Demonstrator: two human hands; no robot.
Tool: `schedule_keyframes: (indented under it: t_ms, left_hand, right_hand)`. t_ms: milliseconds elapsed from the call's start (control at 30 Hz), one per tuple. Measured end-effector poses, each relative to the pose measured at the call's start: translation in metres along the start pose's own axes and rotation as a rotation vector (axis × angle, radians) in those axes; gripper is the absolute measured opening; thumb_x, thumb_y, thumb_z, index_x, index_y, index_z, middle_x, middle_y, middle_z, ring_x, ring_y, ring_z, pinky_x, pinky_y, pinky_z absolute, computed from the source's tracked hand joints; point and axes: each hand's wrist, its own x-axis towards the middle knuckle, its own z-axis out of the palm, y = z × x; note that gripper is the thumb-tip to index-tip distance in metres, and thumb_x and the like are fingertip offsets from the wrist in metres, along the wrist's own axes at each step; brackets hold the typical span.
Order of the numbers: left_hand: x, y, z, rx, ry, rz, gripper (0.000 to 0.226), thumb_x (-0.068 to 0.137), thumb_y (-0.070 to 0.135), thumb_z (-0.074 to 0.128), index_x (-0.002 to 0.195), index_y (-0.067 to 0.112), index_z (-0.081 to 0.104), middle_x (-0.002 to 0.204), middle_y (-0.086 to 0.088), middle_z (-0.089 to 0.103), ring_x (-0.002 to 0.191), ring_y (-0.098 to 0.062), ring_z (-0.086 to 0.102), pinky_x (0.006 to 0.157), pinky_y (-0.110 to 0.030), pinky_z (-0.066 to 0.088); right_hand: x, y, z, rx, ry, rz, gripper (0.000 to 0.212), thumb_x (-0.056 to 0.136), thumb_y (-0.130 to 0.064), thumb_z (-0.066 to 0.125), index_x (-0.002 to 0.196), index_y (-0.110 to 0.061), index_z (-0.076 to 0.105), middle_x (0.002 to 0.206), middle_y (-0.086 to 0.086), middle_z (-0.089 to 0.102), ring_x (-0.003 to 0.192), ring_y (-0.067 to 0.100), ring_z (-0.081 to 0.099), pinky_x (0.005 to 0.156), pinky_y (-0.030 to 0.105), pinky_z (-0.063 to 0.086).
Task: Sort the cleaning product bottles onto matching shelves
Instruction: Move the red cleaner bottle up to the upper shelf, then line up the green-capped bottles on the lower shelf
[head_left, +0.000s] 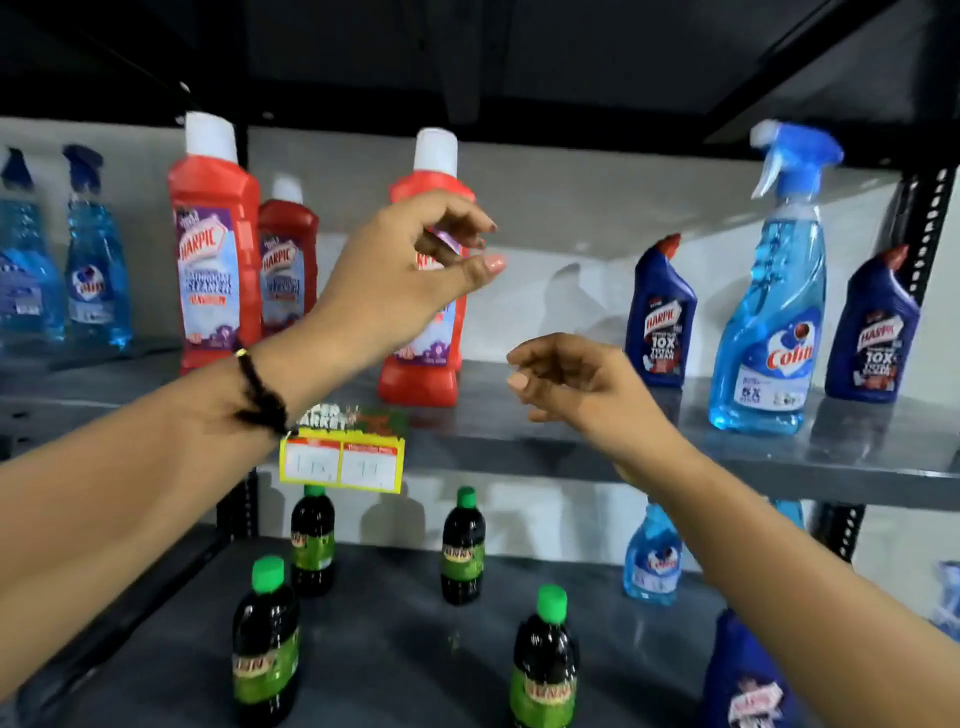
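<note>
On the upper shelf (571, 436) stand three red Harpic bottles with white caps: two at the left (215, 249) (288, 270) and one in the middle (423, 374). My left hand (400, 275) hovers in front of the middle one, fingers curled but apart, not wrapped around it. Lower and to the right, my right hand (566, 379) is loosely curled and holds nothing. Further right stand a blue Harpic bottle (660, 322), a blue Colin spray bottle (774, 322) and a second blue Harpic bottle (872, 338).
Two blue spray bottles (96, 270) stand at the far left of the upper shelf. The lower shelf (395, 623) holds several dark bottles with green caps (267, 639), a Colin spray (652, 561) and a blue Harpic bottle (748, 680). A yellow price tag (343, 457) hangs on the shelf edge.
</note>
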Motion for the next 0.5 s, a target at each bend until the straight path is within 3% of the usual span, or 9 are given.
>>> schedule_keyframes:
  t_ms: [167,300,367,433,500]
  left_hand:
    - [-0.089,0.014,0.034,-0.217,-0.340,-0.159,0.017,0.072,0.015,0.074,0.087,0.014,0.067,0.080,-0.001,0.068,0.073,-0.010,0.060,0.072,-0.020,0.050]
    - [-0.160,-0.014,0.082,-0.202,-0.642,-0.317,0.016,0.071,0.021,0.076,0.083,0.023,0.066,0.077,0.005,0.067,0.068,-0.003,0.059,0.067,-0.020,0.048]
    - [-0.188,-0.041,0.110,-0.176,-0.613,-0.384,0.026,0.069,0.019,0.077,0.085,0.031,0.060,0.082,0.009,0.063,0.066,0.001,0.057,0.063,-0.012,0.045]
    - [-0.208,-0.068,0.136,-0.142,-0.503,-0.456,0.046,0.065,0.017,0.080,0.089,0.039,0.047,0.089,0.014,0.052,0.069,-0.002,0.055,0.062,-0.006,0.041]
    - [-0.221,-0.091,0.158,-0.139,-0.425,-0.514,0.061,0.061,0.015,0.082,0.097,0.037,0.038,0.099,0.018,0.040,0.084,-0.008,0.051,0.068,-0.002,0.039]
  right_hand:
    - [-0.070,0.016,-0.021,0.091,-0.082,0.038,0.011,0.067,-0.013,0.074,0.076,-0.016,0.068,0.063,-0.001,0.063,0.063,0.013,0.059,0.062,0.022,0.056]
    - [-0.123,0.070,-0.025,0.071,-0.142,0.220,0.028,0.069,0.008,0.070,0.067,-0.020,0.069,0.062,-0.004,0.068,0.062,0.003,0.059,0.061,0.013,0.052]
    - [-0.145,0.112,-0.022,0.024,-0.120,0.381,0.039,0.069,0.019,0.066,0.066,-0.020,0.066,0.054,-0.007,0.068,0.058,0.003,0.059,0.055,0.014,0.050]
    - [-0.163,0.157,-0.018,-0.054,-0.092,0.526,0.031,0.063,0.012,0.066,0.068,-0.018,0.064,0.049,-0.005,0.063,0.058,0.014,0.057,0.049,0.026,0.047]
    - [-0.173,0.198,-0.010,-0.043,-0.048,0.695,0.028,0.063,0.009,0.065,0.075,-0.015,0.060,0.052,-0.003,0.056,0.048,0.013,0.055,0.048,0.029,0.044]
